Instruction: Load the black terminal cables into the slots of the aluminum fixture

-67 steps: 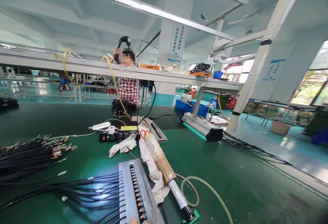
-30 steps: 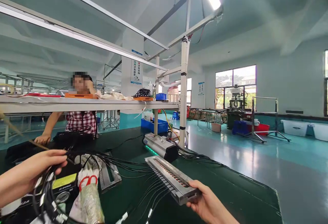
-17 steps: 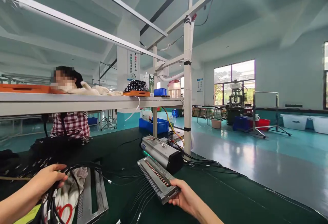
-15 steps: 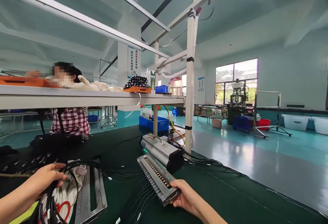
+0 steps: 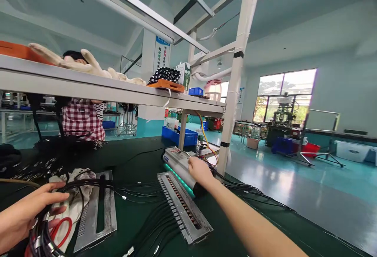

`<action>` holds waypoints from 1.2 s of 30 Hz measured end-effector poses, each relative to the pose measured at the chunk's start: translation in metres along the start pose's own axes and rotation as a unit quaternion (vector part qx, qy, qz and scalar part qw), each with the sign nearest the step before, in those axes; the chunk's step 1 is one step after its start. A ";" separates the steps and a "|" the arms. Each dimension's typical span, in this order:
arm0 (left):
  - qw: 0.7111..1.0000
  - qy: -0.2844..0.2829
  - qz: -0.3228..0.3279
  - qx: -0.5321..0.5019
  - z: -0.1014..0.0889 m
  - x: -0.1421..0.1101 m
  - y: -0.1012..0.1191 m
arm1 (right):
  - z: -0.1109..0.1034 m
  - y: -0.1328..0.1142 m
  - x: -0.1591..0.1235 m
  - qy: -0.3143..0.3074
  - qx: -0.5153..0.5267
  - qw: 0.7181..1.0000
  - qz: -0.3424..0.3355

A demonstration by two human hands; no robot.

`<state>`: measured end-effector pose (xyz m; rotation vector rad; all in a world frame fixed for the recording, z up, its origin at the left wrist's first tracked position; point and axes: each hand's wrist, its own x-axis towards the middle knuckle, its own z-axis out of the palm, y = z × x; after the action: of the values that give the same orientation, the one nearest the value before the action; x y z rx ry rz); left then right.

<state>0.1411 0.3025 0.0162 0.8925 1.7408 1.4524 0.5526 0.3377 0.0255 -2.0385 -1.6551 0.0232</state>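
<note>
My left hand (image 5: 35, 208) is curled loosely around a looped bundle of black cables (image 5: 44, 229) with metal ends. Under it lie a pale cloth (image 5: 84, 178), red scissor handles (image 5: 65, 225) and a slotted metal plate (image 5: 108, 210). My right hand (image 5: 202, 172) is closed at the top handle of a long silver device (image 5: 176, 161), its fingertips partly hidden. Green light shines along the device's lower edge. In front of it, a slotted metal fixture (image 5: 193, 219) with a row of copper-coloured pieces lies flat, thin black cables running to its notched left side.
A white shelf (image 5: 123, 92) spans above the dark green bench (image 5: 126, 153), held by a white post (image 5: 234, 80). A blue bin (image 5: 188, 137) stands behind the device. More black cables are heaped at far left. Across the bench is a person in a checked garment (image 5: 84, 119).
My right hand has let go of the slotted fixture, which now lies flat on the bench, and moved up to the silver device. My left hand stays at the cable bundle. The view has shifted.
</note>
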 end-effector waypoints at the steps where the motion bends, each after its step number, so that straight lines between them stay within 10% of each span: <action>1: 0.998 -0.011 -0.055 -0.013 0.000 0.000 0.006 | -0.001 -0.003 0.015 0.017 -0.013 1.000 0.002; 11: 0.993 -0.043 -0.106 0.005 0.008 0.016 -0.021 | 0.027 0.013 0.080 -0.014 -0.084 0.991 0.098; 36: 0.992 -0.099 -0.061 0.055 0.004 0.009 -0.030 | 0.030 0.003 0.083 -0.030 -0.113 0.979 0.167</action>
<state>0.1379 0.3078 -0.0144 0.9375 1.7070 1.1574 0.5664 0.4244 0.0228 -2.4920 -1.3828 0.0125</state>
